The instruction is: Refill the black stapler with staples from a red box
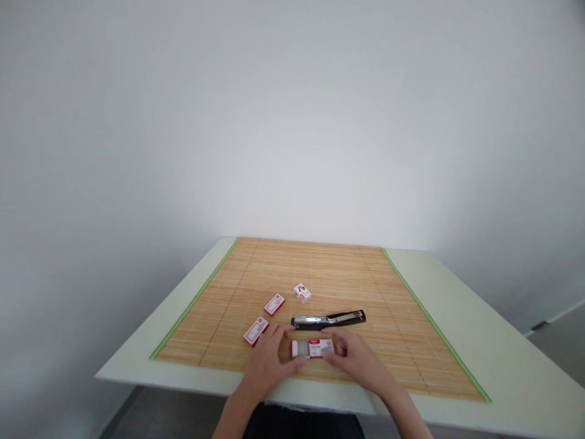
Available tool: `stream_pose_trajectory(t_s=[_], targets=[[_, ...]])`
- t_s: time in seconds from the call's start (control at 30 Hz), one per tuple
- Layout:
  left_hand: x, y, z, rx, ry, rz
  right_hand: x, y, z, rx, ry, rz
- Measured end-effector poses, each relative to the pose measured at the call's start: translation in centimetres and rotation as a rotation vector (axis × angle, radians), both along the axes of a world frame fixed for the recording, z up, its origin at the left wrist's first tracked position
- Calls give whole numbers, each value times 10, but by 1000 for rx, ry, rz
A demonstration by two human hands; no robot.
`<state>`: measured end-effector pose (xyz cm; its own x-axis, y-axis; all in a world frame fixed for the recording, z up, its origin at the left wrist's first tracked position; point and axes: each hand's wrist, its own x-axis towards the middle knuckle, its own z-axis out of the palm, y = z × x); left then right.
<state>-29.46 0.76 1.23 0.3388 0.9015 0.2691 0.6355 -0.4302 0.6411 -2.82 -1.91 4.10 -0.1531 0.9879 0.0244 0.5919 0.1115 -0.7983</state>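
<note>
A small red and white staple box [312, 348] is pinched between both hands just above the bamboo mat [397, 329]. My left hand [269, 363] grips its left end, which looks slid out as a white tray. My right hand [356, 358] grips its right end. Just behind the box lies a black stapler [328, 319], swung open flat with its metal channel showing.
Two more red and white staple boxes [274, 304] [256, 331] lie on the mat to the left. A small white box [302, 293] sits further back. The mat has green edges and covers a pale table [503, 341] set against a white wall.
</note>
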Motion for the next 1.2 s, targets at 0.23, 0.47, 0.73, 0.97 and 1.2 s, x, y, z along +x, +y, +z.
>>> stream_pose_trajectory(t_s=[0.23, 0.47, 0.73, 0.97, 1.2], targets=[[13, -3, 2, 77, 81, 95, -34, 25, 11, 75, -29, -62], [13, -5, -1, 95, 102, 67, -56, 48, -11, -48, 193, -108], [12, -5, -1, 108, 38, 51, -75, 58, -17, 72, 130, -185], [8, -8, 2, 72, -37, 34, -65, 40, 22, 127, -65, -9], [8, -7, 6, 67, 17, -26, -61, 18, 26, 50, -360, 137]])
